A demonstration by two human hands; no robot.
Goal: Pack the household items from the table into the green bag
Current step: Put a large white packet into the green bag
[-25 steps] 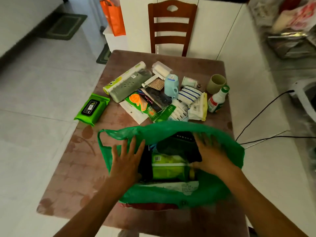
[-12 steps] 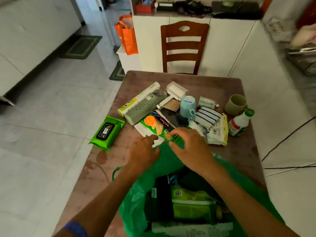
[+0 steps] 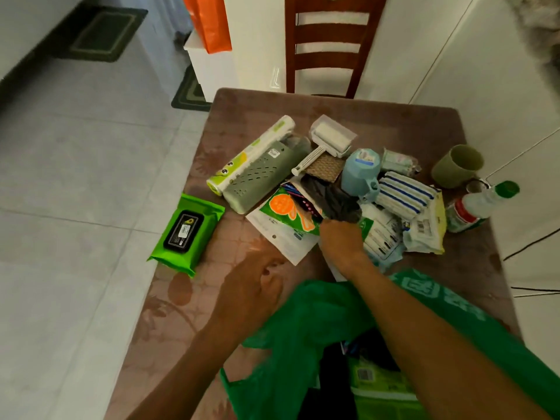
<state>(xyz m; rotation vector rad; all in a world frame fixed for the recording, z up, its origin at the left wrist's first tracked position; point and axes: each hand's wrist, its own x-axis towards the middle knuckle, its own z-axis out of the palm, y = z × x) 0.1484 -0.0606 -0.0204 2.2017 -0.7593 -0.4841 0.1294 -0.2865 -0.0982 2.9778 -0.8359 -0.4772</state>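
The green bag point(image 3: 306, 325) lies open at the table's near edge, with a green wipes pack point(image 3: 378, 386) and a dark item inside. My right hand point(image 3: 341, 241) reaches past its rim into the pile of household items. Its fingers curl down where an orange-and-green packet point(image 3: 285, 207), a black bundle point(image 3: 330, 195) and a white-and-green pack point(image 3: 378, 237) meet. What they grip is hidden. My left hand point(image 3: 251, 292) hovers, blurred, over the table beside the bag's left rim and holds nothing.
The pile also holds a grey perforated case point(image 3: 263, 177), a lint roller point(image 3: 330, 140), a blue cup point(image 3: 360, 174), striped cloths point(image 3: 403, 192), a green mug point(image 3: 457, 165) and a bottle point(image 3: 475, 207). Another wipes pack point(image 3: 188, 234) lies at the left edge. A chair point(image 3: 327, 47) stands behind the brown table point(image 3: 394, 122).
Both hands left the inside of the bag and moved forward. The right hand went deeper into the pile; the left hand drew back toward the bag's rim.
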